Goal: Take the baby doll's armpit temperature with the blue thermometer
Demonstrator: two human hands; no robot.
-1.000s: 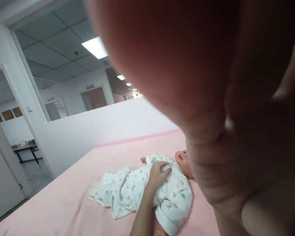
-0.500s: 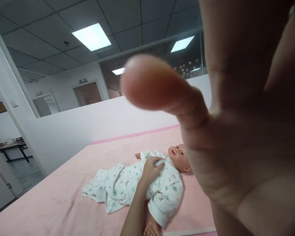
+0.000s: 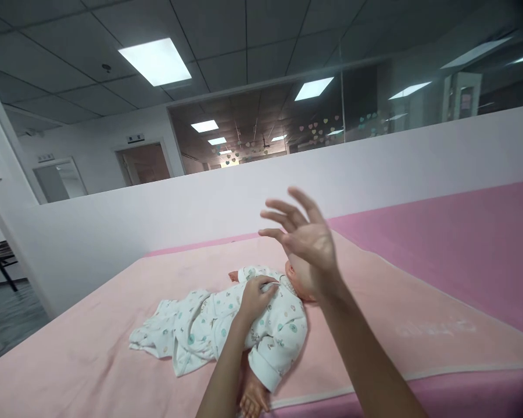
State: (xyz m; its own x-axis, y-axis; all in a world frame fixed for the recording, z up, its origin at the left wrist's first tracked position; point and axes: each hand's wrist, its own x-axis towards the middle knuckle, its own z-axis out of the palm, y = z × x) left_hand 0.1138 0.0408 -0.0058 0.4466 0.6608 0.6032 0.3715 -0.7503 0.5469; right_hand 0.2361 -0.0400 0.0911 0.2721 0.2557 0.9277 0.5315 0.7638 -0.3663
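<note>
A baby doll [image 3: 287, 322] in a white patterned outfit lies on its back, its head toward the right. On its chest rests my left hand [image 3: 257, 296], fingers laid over the clothing near the collar and the thumb apart. My right hand [image 3: 307, 238] is raised in the air in front of the doll's head [image 3: 303, 284], with its fingers spread and nothing in them. It hides most of the doll's face. One doll hand [image 3: 253, 397] shows near the front edge, beside my left forearm.
Under the doll is a pink blanket [image 3: 78, 354] with a pale border, over a darker pink surface [image 3: 475, 232]. A low white wall [image 3: 226, 203] with glass above it runs behind. At the far left stands a table [image 3: 2, 261].
My right hand has moved from close in front of the camera to over the doll's head, now farther away. My left hand stays on the doll's chest. The view has shifted slightly right.
</note>
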